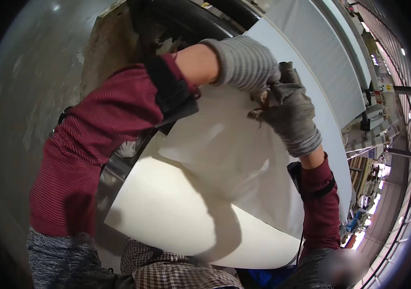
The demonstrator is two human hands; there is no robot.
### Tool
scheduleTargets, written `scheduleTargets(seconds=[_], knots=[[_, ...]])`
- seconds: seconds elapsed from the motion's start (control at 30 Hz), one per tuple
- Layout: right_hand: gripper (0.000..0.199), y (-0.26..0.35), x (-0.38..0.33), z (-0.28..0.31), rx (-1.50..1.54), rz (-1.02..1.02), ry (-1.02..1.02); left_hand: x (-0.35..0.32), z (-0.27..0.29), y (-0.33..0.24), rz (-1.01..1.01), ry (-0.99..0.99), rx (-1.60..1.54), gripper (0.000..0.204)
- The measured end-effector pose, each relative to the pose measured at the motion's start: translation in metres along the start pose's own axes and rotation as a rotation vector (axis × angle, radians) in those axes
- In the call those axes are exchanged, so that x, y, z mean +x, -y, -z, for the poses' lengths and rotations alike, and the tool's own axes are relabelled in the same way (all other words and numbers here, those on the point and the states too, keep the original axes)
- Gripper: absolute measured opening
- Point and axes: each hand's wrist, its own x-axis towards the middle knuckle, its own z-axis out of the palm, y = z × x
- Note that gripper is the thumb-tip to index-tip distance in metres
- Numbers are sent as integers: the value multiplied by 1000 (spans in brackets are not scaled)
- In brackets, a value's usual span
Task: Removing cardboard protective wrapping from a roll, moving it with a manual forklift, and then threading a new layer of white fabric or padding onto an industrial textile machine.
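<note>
Head view: both hands wear grey knit gloves and meet near the upper right part of a large white sheet (215, 159) that curves over a roll. The right hand (292, 118) has its fingers curled tight on the left hand's (248, 62) glove; the left fingers are hidden.
</note>
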Motion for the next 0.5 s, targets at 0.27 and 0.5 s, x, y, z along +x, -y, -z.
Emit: scheduleTargets(seconds=[0.27, 0.5], knots=[[38, -25, 2, -20, -26, 164, -167, -80, 8, 30, 231, -570, -534, 38], [35, -18, 3, -21, 137, -14, -149, -124, -82, -8, 656, -365, -777, 22]])
